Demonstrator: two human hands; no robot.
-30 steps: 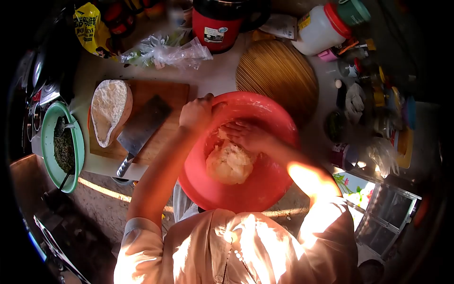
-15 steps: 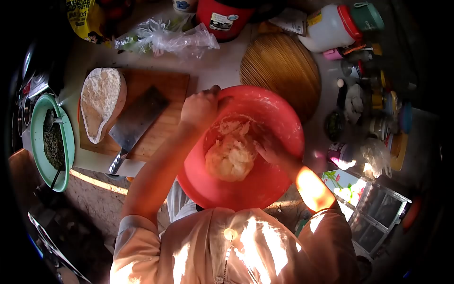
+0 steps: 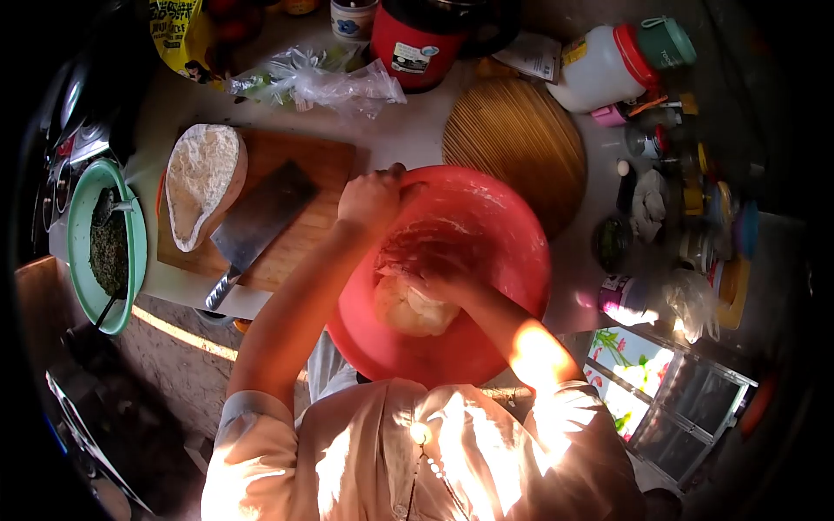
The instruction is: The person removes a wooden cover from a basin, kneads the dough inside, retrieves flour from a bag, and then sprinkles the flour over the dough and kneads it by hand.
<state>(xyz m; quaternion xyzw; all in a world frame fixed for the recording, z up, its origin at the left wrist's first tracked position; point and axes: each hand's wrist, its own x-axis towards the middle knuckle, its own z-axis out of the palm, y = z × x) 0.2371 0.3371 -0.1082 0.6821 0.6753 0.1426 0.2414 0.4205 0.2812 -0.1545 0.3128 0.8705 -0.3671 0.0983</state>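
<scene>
Worktop: from my remote seat I see one pale counter [image 3: 395, 130], crowded along its far and right edges.
Counts: one red basin [image 3: 452, 358], one lump of dough [image 3: 415, 313], two boards, one cleaver [image 3: 271, 207], one green bowl [image 3: 78, 260], two hands.
Boards: on my left, a rectangular board [image 3: 334, 174] carries the cleaver and a pear-shaped container [image 3: 235, 193] of white powder, side by side; the round slatted board [image 3: 521, 148] lies just beyond the basin.
Far edge: one yellow packet [image 3: 180, 35], one clear plastic bag [image 3: 347, 85], one patterned cup [image 3: 353, 24], one red pot [image 3: 426, 39].
Right edge: one large jar [image 3: 599, 69] with a red lid; the small jars below it overlap too much for me to count.
Room: dark around the view, with a sunlit strip across the floor at lower left.
Left hand [image 3: 369, 200]: closed on the basin's far-left rim.
Right hand [image 3: 439, 273]: inside the basin, touching the dough's upper side; blur and shadow hide the fingers, so I can't tell how open it is.
Dough: low in the basin, left of its middle.
</scene>
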